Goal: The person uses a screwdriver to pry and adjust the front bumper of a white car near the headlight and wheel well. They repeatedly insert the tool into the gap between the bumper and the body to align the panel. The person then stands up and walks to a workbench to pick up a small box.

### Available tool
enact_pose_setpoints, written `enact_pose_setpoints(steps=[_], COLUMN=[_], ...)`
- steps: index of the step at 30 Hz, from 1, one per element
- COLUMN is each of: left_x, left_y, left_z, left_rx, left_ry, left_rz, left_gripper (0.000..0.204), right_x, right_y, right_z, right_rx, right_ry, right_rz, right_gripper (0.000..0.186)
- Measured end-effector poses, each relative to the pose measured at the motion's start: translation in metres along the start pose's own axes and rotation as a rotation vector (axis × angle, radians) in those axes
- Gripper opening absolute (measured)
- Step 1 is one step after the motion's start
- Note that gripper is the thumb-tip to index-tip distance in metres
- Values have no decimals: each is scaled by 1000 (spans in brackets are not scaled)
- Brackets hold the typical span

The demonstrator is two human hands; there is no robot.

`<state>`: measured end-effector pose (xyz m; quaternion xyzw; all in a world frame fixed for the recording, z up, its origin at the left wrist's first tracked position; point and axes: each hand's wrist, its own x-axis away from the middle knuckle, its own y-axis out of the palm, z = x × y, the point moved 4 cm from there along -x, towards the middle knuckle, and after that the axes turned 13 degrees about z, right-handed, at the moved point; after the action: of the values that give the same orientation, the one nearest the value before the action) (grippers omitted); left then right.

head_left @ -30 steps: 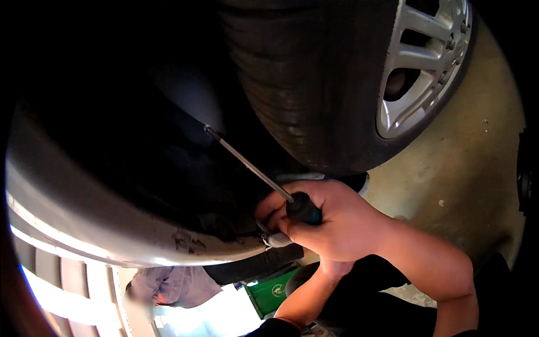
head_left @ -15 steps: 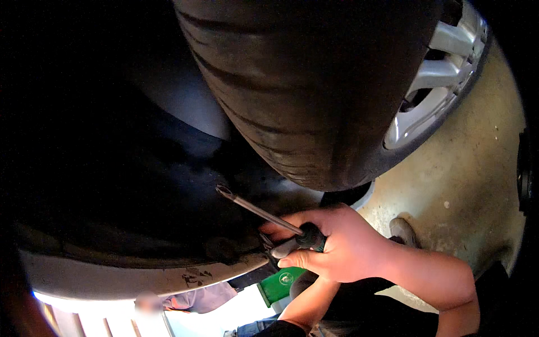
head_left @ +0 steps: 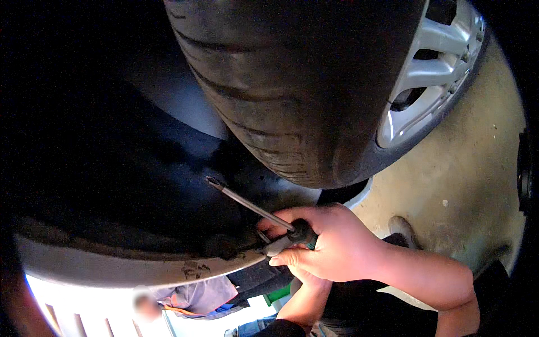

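Note:
My right hand (head_left: 342,247) comes in from the lower right and is wrapped round the dark, partly green handle of a screwdriver (head_left: 252,206). Its long metal shaft points up and left into the dark wheel arch (head_left: 101,202), and I see no contact at the tip. A short grey metal piece (head_left: 278,245) shows by my thumb; its kind is unclear. My left hand (head_left: 311,279) reaches up from below, behind the right one, with its fingers hidden. Beside both hands, the arch's pale lower rim (head_left: 151,271) carries dark smudges.
Overhead hangs a large tyre (head_left: 281,90) on a silver spoked wheel (head_left: 432,73). A shoe (head_left: 402,230) stands on the stained floor (head_left: 449,185). Past the rim, a person in grey clothing (head_left: 205,295) and a bit of a green object (head_left: 279,294) appear in bright light.
The screwdriver and my right hand have shifted slightly left, the tip a little higher. Less of the green object shows, and more of the other person's clothing. My grip looks the same.

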<state>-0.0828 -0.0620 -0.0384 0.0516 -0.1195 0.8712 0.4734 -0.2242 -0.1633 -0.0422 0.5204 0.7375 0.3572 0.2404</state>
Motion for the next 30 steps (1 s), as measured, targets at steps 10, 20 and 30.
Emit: enact_pose_setpoints(steps=[10,20,30], left_x=[8,17,16], left_y=[4,13,7], left_z=[31,31,31], left_rx=[-62,26,-13], left_ry=[102,179,182], left_rz=[-27,191,157], left_gripper=[80,64,64], right_x=[31,60,54], right_y=[-33,-95,-100], right_z=[-3,49,71], right_rx=[216,361,109], right_ry=[-262,-298,-343], right_rz=[235,175,253], right_gripper=[39,37,36])
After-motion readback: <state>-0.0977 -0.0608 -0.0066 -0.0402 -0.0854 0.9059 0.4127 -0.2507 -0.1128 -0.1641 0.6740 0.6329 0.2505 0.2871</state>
